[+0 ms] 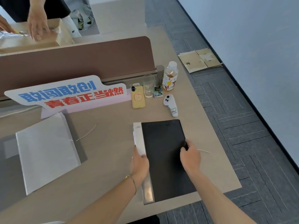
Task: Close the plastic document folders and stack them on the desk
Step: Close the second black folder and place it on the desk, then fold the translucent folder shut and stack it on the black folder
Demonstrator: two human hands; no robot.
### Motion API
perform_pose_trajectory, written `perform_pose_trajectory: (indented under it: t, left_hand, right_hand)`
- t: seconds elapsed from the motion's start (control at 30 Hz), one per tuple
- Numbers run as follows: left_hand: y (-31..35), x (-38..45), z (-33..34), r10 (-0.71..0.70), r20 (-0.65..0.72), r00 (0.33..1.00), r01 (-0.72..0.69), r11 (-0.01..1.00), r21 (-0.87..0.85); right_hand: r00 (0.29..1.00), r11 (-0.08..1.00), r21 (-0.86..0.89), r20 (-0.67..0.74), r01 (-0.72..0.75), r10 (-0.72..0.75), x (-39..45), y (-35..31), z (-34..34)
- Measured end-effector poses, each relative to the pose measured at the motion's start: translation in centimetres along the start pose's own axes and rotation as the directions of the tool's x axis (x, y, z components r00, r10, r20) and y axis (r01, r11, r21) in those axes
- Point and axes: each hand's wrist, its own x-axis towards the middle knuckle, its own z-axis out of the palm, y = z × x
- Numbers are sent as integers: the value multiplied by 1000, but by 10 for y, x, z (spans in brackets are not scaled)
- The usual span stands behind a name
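Observation:
A black plastic folder (163, 152) with a pale grey spine lies closed and flat on the beige desk (105, 143), near its right front corner. My left hand (139, 162) grips the folder's spine on the left edge. My right hand (191, 156) holds its right edge, fingers curled over the cover. To the left lies a white folder or stack of sheets (47, 151) on a grey cover, at an angle. Both forearms reach in from the bottom of the view.
Behind the black folder stand a yellow phone (138, 98), a glass (148, 85), a drink bottle (169, 76), a small packet and a white controller (171, 105). A printed sign (69, 92) leans on the brown divider. Another person's hands work beyond it. The desk edge drops to carpet on the right.

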Motion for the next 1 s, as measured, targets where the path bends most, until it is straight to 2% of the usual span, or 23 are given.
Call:
perform_pose_trajectory:
  t: [0.1, 0.27, 0.43, 0.5, 0.67, 0.83, 1.0]
  left_hand:
    - [2, 1, 3, -52, -50, 997, 47, 994, -103]
    - [-2, 4, 5, -58, -33, 998, 52, 984, -172]
    - [-6, 10, -9, -11, -1, 1000, 10, 977, -214]
    - [-8, 10, -25, 56, -69, 996, -69, 979, -194]
    - [-22, 9, -92, 312, -180, 933, -322, 946, -27]
    - [-48, 21, -173, 365, -313, 877, -359, 930, 79]
    - [-92, 33, -269, 286, -465, 838, -286, 955, 72]
  right_hand:
    - [1000, 1000, -10, 0, 8, -8, 0, -4, 5]
    - [998, 997, -44, 20, 60, -59, -3, 0, 8]
    - [977, 945, -247, 49, 214, -209, -11, -8, 17]
    - [951, 904, -295, 61, 308, -304, -20, -24, 28]
    - [847, 812, -240, 139, 532, -513, -52, -84, 67]
    - [744, 727, -170, 235, 665, -625, -90, -142, 117]
    - [649, 649, -133, 341, 749, -680, -131, -191, 182]
